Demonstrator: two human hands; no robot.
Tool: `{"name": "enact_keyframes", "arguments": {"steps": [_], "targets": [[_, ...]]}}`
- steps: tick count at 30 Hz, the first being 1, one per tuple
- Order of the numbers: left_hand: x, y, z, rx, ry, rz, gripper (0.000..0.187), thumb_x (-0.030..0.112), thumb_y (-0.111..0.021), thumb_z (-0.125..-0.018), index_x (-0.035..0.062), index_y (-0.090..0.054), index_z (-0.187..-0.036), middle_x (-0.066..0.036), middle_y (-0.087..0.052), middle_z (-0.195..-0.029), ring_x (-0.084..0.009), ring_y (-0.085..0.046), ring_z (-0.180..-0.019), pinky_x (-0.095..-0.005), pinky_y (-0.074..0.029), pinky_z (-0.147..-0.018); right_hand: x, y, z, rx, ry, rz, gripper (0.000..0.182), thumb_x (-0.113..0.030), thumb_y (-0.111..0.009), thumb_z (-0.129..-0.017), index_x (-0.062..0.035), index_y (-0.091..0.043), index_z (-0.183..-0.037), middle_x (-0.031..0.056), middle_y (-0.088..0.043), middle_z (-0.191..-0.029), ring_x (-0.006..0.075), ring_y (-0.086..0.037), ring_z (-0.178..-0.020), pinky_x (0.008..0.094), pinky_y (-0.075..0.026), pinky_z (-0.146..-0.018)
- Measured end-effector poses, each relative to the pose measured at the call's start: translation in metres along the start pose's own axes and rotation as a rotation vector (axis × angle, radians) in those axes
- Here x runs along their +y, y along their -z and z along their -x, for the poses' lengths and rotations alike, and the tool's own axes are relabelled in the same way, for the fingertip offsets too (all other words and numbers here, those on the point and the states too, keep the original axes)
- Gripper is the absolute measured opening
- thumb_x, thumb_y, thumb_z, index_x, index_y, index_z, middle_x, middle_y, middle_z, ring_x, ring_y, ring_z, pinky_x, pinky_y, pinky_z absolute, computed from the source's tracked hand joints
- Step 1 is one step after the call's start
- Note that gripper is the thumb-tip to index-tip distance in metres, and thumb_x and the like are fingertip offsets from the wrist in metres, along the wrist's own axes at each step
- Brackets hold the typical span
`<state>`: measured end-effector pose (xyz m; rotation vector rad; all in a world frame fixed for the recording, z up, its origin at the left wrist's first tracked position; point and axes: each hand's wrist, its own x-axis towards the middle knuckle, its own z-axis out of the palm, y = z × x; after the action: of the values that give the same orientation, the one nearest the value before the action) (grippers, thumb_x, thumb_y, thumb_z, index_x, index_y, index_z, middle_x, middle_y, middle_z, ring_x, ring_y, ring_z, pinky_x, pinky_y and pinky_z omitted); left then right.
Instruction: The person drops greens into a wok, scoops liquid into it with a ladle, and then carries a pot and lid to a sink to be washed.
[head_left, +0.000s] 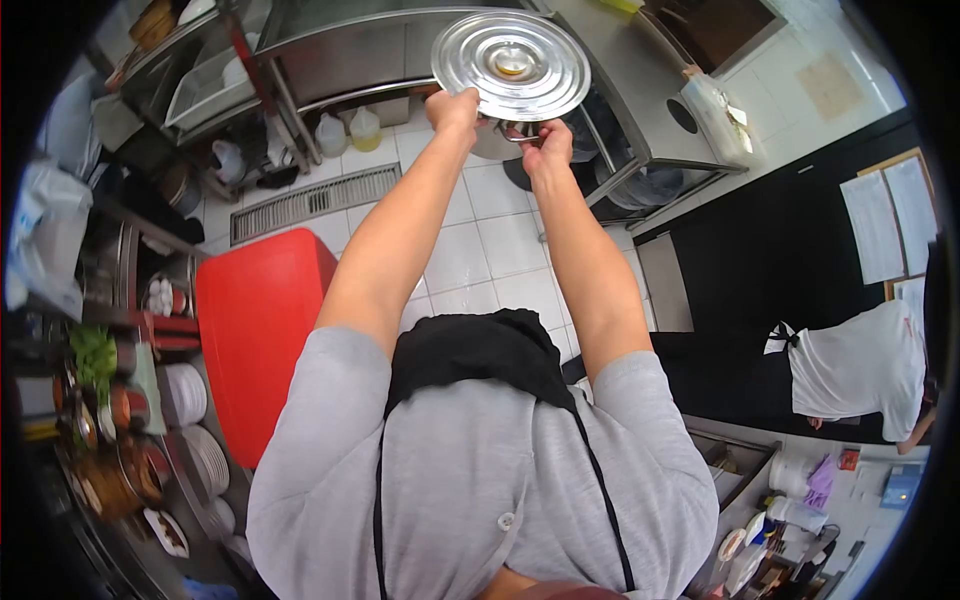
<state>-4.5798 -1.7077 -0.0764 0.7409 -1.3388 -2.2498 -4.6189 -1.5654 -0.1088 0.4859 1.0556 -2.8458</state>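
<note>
Out in front of me, both arms hold up a metal pot (490, 146) covered by a round, shiny lid (548, 88) with a knob at its centre. My left hand (454, 112) is closed at the near left side, close to the lid's edge. What its fingers wrap around is partly hidden, though it appears to be the pot's handle. Below the lid's near right edge, my right hand (547, 150) grips a metal loop handle (518, 134) of the pot. Most of the pot's body is hidden beneath the lid.
A steel counter (640, 110) runs along the right, with another steel unit (350, 60) ahead. A red bin (262, 340) stands at my left, near a floor drain (315, 203) and plastic jugs (365, 130). Stacked plates (205, 460) sit on left shelving. Another person (850, 360) is at right.
</note>
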Motion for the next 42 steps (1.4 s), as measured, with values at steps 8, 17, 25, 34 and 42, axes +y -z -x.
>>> {"name": "enact_keyframes", "arguments": {"steps": [8, 17, 25, 34, 42], "targets": [[-0.005, -0.009, -0.061, -0.002, 0.049, 0.094, 0.016, -0.005, -0.059, -0.071, -0.0063, -0.059, -0.086, -0.010, -0.060, -0.082, -0.0240, -0.064, -0.070, -0.0436, -0.061, -0.058, 0.016, -0.005, -0.056, -0.127, -0.058, 0.048, 0.003, -0.005, -0.054, -0.077, -0.0063, -0.053, -0.075, 0.0021, -0.044, -0.070, 0.0207, -0.051, -0.071, 0.0537, -0.053, -0.080], [-0.031, -0.010, -0.121, -0.070, 0.151, 0.033, 0.012, -0.007, -0.058, -0.072, -0.0040, -0.055, -0.083, -0.011, -0.059, -0.079, -0.0242, -0.064, -0.067, -0.0438, -0.062, -0.058, -0.010, 0.022, -0.096, -0.243, -0.076, 0.506, 0.016, -0.019, -0.064, -0.082, -0.0058, -0.056, -0.077, 0.0046, -0.059, -0.080, 0.0189, -0.059, -0.085, 0.0490, -0.051, -0.082], [-0.006, -0.069, -0.192, -0.167, 0.222, -0.140, 0.014, -0.006, -0.056, -0.074, -0.0032, -0.059, -0.087, -0.011, -0.062, -0.082, -0.0194, -0.064, -0.065, -0.0366, -0.061, -0.056, -0.041, 0.017, -0.189, -0.365, 0.332, 0.721, 0.028, 0.001, -0.061, -0.075, -0.0060, -0.048, -0.100, 0.0070, -0.059, -0.100, 0.0151, -0.060, -0.088, 0.0336, -0.053, -0.078], [0.034, -0.159, -0.262, -0.273, 0.168, -0.088, 0.016, -0.003, -0.058, -0.071, -0.0047, -0.062, -0.087, -0.010, -0.063, -0.080, -0.0192, -0.064, -0.067, -0.0367, -0.059, -0.058, -0.134, -0.092, -0.255, -0.296, 0.167, 0.452, 0.013, -0.019, -0.059, -0.091, -0.0088, -0.052, -0.087, 0.0039, -0.061, -0.094, 0.0153, -0.061, -0.084, 0.0360, -0.057, -0.069], [0.111, -0.217, -0.374, -0.408, -0.088, -0.018, 0.012, 0.000, -0.060, -0.076, -0.0029, -0.060, -0.088, -0.011, -0.066, -0.083, -0.0193, -0.065, -0.071, -0.0347, -0.059, -0.067, -0.156, -0.219, -0.340, -0.405, 0.418, 0.527, 0.008, -0.009, -0.063, -0.084, -0.0059, -0.056, -0.086, 0.0051, -0.064, -0.089, 0.0150, -0.063, -0.081, 0.0342, -0.054, -0.066]]}}
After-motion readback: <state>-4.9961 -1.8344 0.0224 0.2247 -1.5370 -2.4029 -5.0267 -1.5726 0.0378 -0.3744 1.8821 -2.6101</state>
